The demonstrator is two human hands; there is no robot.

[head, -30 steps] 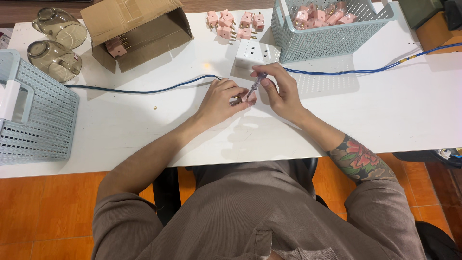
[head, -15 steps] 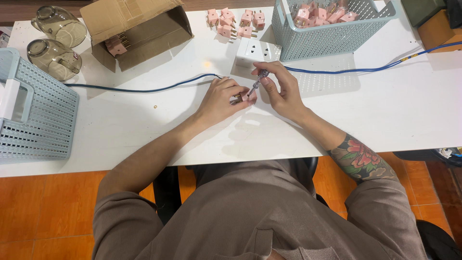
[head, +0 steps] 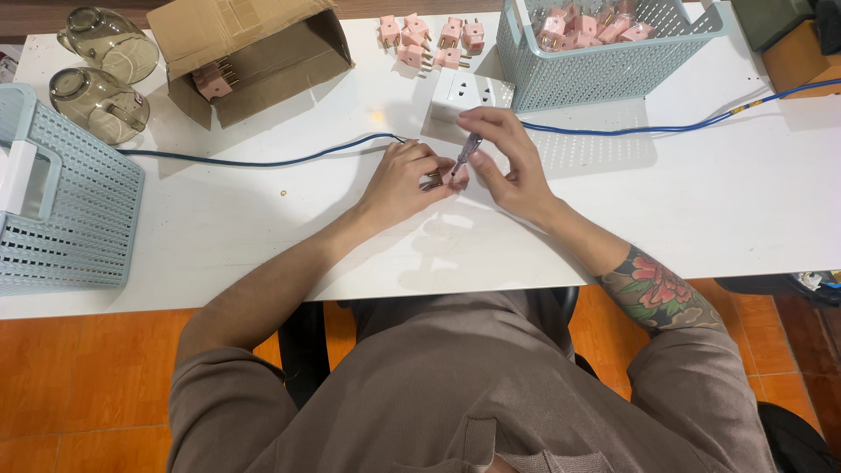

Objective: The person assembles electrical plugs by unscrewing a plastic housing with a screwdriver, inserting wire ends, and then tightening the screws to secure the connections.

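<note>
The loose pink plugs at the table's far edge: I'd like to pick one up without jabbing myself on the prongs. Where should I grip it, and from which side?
Grip a pink plug by its blocky pink body, across the two flat sides, coming from above. The plugs lie with metal prongs sticking out sideways, so the body is the broad, blunt part. They lie close together, so an outer one looks easiest.

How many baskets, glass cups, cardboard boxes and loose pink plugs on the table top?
Light blue plastic baskets: 2
Glass cups: 2
Cardboard box: 1
Loose pink plugs, between box and basket: about 7
Total: about 12
</note>
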